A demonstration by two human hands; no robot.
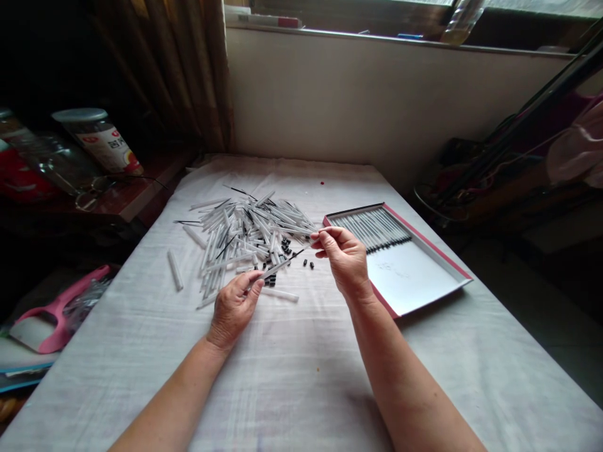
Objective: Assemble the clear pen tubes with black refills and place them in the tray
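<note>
My left hand (237,304) is closed around a clear plastic pen barrel (279,266), which slants up to the right. From the barrel's far end a thin pen refill (298,253), partly black, runs toward my right hand (343,257), whose thumb and fingers pinch its pale end. How deep the refill sits in the barrel is hard to make out. Just beyond both hands spreads a loose pile of white pen barrels (221,251) mixed with dark refills. Small black pen plugs (285,245) lie in and beside the pile.
Right of the pile, a shallow red-edged box (424,282) holds a row of assembled pens (372,227). A single barrel (174,270) lies off to the left on the white tablecloth (282,376). Jars (101,141) and pink-handled scissors (61,307) are at the left.
</note>
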